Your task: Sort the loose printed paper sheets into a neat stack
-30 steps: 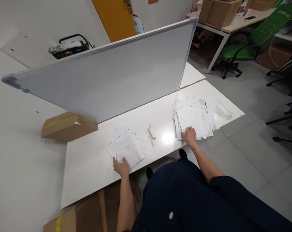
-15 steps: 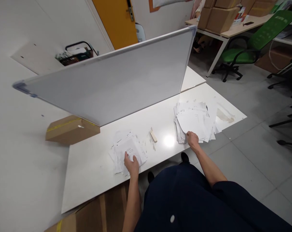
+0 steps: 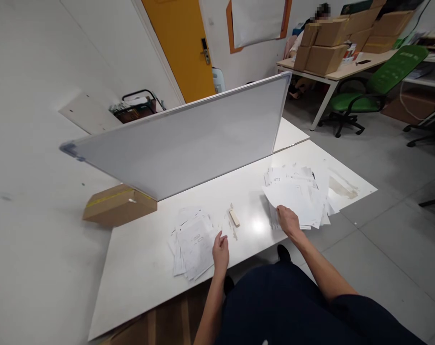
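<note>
My right hand (image 3: 289, 221) pinches a sheet (image 3: 289, 195) on the right pile (image 3: 320, 199), which overhangs the table's (image 3: 131, 268) near edge; dragged papers could fall. My left hand (image 3: 221, 253), empty, fingers loosely parted, could nudge the left pile (image 3: 193, 249) off that edge.

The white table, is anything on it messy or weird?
Yes: a brownish, blotchy patch near the right end spoils the white tabletop; stain or damage, I can't tell. Beside it, the paper pile looks messy, its edges sticking out unevenly.
</note>
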The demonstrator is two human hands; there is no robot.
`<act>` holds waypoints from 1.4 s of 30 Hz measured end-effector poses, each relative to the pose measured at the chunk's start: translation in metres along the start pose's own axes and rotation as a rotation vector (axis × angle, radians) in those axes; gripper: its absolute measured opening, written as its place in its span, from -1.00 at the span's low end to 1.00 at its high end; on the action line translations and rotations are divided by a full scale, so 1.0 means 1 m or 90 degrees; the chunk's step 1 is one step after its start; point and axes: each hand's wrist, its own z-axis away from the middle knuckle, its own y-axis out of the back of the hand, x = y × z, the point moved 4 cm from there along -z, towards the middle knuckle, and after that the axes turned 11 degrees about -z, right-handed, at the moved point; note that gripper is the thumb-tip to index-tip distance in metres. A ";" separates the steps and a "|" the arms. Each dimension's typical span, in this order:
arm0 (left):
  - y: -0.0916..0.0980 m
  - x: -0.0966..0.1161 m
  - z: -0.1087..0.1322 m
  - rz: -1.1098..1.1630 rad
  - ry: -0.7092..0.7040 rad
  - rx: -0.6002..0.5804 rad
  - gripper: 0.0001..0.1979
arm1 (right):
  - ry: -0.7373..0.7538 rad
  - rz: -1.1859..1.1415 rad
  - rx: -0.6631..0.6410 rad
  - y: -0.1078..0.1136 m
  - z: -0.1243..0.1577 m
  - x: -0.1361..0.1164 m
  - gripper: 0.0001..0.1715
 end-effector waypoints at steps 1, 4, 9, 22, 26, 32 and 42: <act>-0.009 0.001 0.001 0.047 0.039 -0.047 -0.45 | 0.020 -0.057 0.005 0.005 0.003 -0.013 -0.71; -0.032 0.003 0.005 0.185 0.183 -0.173 -0.39 | 0.064 -0.313 -0.014 0.018 0.014 -0.050 -0.72; -0.051 0.018 0.013 0.390 0.285 -0.368 -0.36 | 0.026 -0.667 -0.084 0.022 0.029 -0.077 -0.68; -0.020 0.045 0.009 0.403 0.139 -0.195 -0.53 | -0.092 -0.352 -0.133 -0.019 0.023 -0.001 -0.62; -0.023 0.044 0.011 0.366 0.144 -0.177 -0.51 | -0.114 -0.026 0.071 -0.019 -0.007 0.039 -0.51; -0.030 0.037 0.014 0.358 0.155 -0.149 -0.51 | -0.169 0.061 0.021 -0.037 -0.023 0.062 -0.53; -0.031 0.029 0.010 0.387 0.154 -0.151 -0.57 | -0.152 0.042 0.001 -0.013 -0.027 0.057 -0.61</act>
